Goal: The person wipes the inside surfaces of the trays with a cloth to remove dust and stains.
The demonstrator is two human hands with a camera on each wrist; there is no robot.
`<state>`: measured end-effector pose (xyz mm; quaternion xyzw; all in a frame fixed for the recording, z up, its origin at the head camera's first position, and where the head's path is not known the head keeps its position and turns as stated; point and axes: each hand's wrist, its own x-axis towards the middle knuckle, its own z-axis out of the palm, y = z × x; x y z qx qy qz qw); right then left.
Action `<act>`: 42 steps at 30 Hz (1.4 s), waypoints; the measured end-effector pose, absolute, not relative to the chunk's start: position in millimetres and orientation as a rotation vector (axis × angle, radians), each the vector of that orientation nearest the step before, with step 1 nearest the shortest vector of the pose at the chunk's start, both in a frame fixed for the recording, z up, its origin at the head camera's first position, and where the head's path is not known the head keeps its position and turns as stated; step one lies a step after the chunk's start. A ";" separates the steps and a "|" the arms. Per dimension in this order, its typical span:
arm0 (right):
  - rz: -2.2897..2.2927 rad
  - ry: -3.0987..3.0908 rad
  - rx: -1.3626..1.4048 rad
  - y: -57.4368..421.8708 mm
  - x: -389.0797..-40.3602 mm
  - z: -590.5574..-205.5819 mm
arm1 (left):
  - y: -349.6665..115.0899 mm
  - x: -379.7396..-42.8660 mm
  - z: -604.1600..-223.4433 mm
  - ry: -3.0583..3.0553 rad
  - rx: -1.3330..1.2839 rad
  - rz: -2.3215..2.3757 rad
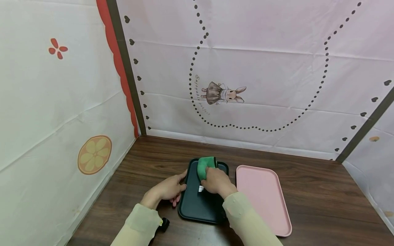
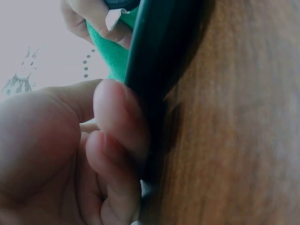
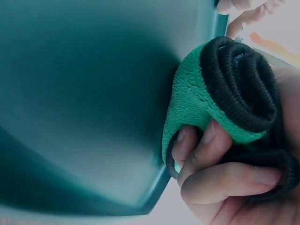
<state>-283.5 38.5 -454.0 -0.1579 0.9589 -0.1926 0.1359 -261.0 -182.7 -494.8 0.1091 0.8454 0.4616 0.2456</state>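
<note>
Right fingers (image 3: 211, 185) curl round the green cloth (image 3: 187, 101).

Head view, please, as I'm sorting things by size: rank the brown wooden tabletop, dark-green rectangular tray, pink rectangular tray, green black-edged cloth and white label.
1. Brown wooden tabletop
2. Dark-green tray and pink tray: about alike, partly covered, so unranked
3. Green cloth
4. White label

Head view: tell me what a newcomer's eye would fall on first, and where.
Likely first is the bright green cloth, gripped by the right hand at the far end of the dark tray. Next, the pink tray lies just right of it on the wooden table. Behind, a rabbit picture lies sideways on the pale backdrop.
</note>
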 end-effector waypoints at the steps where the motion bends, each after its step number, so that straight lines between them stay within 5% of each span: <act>1: -0.559 2.776 -0.459 37.8 -283.6 -454.0 | -182.8 -260.7 -494.7 2.307 0.299 1.259; 42: -0.465 2.785 -0.510 17.0 -281.5 -459.1 | -184.3 -261.7 -495.0 2.288 0.294 1.265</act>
